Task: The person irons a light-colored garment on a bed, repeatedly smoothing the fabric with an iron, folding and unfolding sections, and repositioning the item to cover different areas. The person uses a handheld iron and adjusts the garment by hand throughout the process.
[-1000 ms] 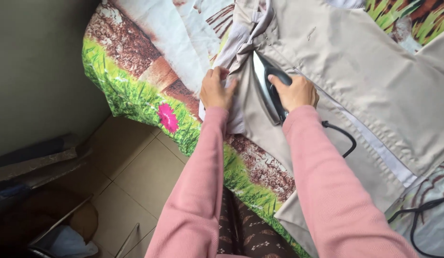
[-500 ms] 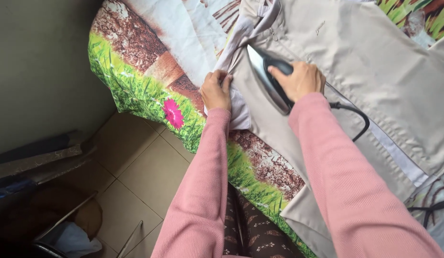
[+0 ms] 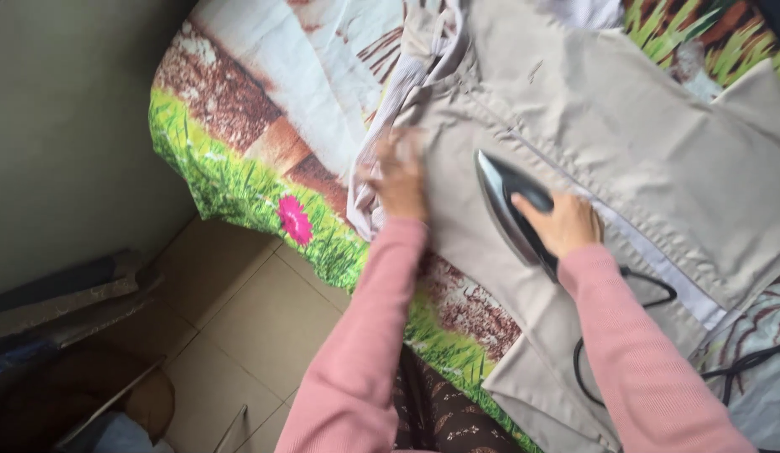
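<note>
Right hand (image 3: 566, 225) clenched around the handle of a black iron (image 3: 511, 214) at centre frame, resting on beige trousers (image 3: 625, 143), left hand (image 3: 400, 178) at nine o'clock of it, blurred, fingers flat on the cloth, floral sheet (image 3: 239, 159) beneath.

Garment (image 3: 625, 143) lies flat on the printed sheet (image 3: 239, 126). Iron (image 3: 511, 205) sits on the garment, right hand (image 3: 568, 225) on its handle. Left hand (image 3: 398, 178) rests on the garment's left edge, left of the iron. Cord (image 3: 612, 335) trails behind the iron toward the person.
</note>
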